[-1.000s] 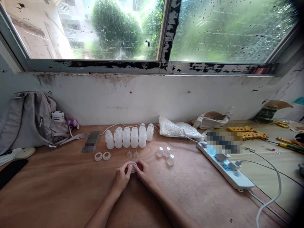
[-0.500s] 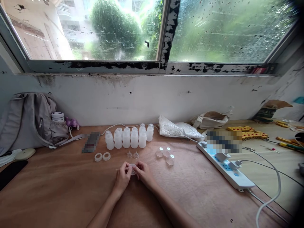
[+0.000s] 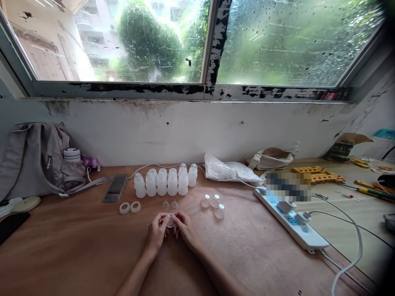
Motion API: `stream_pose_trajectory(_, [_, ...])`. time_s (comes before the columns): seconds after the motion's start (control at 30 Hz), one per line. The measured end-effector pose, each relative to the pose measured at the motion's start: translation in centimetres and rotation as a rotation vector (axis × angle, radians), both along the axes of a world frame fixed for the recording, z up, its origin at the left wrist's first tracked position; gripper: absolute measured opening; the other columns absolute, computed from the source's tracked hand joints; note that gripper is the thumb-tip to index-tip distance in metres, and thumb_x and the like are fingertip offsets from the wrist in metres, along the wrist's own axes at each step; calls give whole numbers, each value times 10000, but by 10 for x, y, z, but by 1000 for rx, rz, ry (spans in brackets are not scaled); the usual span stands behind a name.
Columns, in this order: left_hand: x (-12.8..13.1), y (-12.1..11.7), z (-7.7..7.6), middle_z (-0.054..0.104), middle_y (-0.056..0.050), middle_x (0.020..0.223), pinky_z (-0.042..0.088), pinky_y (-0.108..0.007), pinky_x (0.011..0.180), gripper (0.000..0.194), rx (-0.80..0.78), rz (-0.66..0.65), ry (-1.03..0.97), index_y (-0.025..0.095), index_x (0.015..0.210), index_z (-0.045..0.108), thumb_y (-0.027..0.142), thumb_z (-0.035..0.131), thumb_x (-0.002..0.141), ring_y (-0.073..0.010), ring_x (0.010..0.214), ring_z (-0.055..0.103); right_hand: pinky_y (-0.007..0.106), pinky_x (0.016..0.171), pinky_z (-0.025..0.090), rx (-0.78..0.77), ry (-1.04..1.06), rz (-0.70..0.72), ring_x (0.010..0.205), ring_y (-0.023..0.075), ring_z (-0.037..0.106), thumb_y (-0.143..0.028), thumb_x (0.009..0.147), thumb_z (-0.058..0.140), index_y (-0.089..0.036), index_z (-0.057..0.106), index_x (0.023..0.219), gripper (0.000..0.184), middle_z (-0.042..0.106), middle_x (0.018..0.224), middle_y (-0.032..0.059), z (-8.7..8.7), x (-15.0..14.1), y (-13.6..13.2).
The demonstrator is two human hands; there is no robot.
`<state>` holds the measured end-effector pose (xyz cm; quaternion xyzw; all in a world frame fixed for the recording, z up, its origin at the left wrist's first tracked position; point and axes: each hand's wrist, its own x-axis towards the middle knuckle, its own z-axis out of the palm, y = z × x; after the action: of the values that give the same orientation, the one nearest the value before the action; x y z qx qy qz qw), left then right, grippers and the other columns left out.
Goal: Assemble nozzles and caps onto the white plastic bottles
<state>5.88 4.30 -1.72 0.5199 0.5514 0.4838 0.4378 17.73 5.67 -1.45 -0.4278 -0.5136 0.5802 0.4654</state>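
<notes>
Between my two hands is a small translucent bottle ring (image 3: 170, 222), with what looks like a clear nipple in it. My left hand (image 3: 156, 230) pinches its left side between thumb and fingers. On its right side, the thumb and fingers of my right hand (image 3: 185, 231) close on the same ring, and the fingers partly hide it. Just beyond my hands lie two clear silicone nipples (image 3: 174, 204). Two loose translucent rings (image 3: 124, 208) rest to the left. Several small frosted bottles (image 3: 162, 185) stand upright in a cluster behind, some with clear domed tops.
Clear round caps (image 3: 219, 212) with small white discs lie to the right. A white power strip (image 3: 293, 222) with cables runs along the right side. A white plastic package (image 3: 231, 170), a grey backpack (image 3: 40, 160) and a blurred flat object (image 3: 115, 188) sit toward the wall.
My fingers have shifted around the ring, which now shows more of its clear centre. The whole view has moved slightly, while the things on the table stay in place.
</notes>
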Motion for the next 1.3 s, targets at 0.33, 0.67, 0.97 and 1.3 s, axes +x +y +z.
stream_pose_trajectory(0.33, [28, 10, -6, 558, 10, 575, 362, -183, 375, 355, 27, 58, -70, 137, 809, 562, 476, 472, 751, -98, 426, 498, 189, 312, 286, 69, -54, -161, 321, 74, 397, -414, 704, 545, -152, 516, 653, 268, 465, 440, -61, 0, 16, 9])
stream_pose_trajectory(0.67, [41, 14, -2, 530, 28, 549, 376, -194, 429, 261, 81, 107, 23, 184, 687, 464, 422, 417, 783, -112, 461, 510, 193, 330, 299, 105, -79, -220, 358, 72, 393, -372, 680, 563, -161, 505, 620, 226, 491, 491, -41, -2, 22, 16])
stream_pose_trajectory(0.97, [40, 12, -4, 555, 10, 589, 401, -226, 513, 222, 134, 108, 132, 191, 698, 462, 397, 432, 774, -142, 547, 546, 182, 322, 306, 79, -24, -142, 354, 66, 408, -422, 689, 560, -159, 503, 643, 273, 492, 486, -45, -7, 23, 15])
stream_pose_trajectory(1.3, [44, 6, 4, 578, 5, 604, 422, -234, 525, 243, 157, 64, 137, 191, 713, 470, 418, 418, 786, -144, 544, 569, 182, 322, 366, 31, 55, -14, 368, 78, 471, -474, 667, 576, -149, 516, 727, 337, 524, 515, -44, -6, 37, 10])
